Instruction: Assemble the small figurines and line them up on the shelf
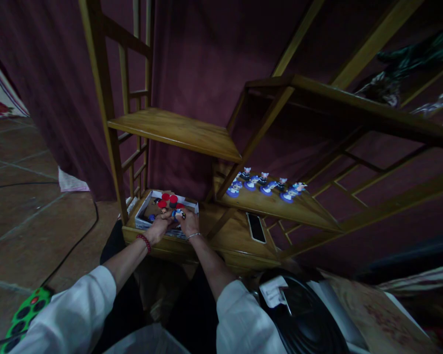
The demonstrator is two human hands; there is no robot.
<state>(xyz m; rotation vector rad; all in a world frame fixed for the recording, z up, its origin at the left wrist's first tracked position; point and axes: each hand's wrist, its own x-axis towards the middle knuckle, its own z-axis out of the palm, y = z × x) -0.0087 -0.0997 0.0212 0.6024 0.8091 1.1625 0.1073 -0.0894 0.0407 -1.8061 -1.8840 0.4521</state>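
Two hands working on one tiny figurine [179, 214] here — it's held up right over an open white-sided box [143, 224] on the low wooden shelf [221, 235]. Right hand [189, 224] (the one with the thin silvery bangle [193, 236]) has its fingers closed around the figurine. Left hand [158, 229], red beaded bracelet [143, 243] on the wrist, has its fingertips up against it, but can't tell if they're really gripping. A few red discs [166, 196] sit in the box near the far side, plus some small dark bits too little to make out. Off to the right, blue figures [269, 187] on purple bases stand on a slightly higher shelf [302, 209] with smaller dark-and-pink ones [265, 178] behind — and a phone [256, 227] lies below them.
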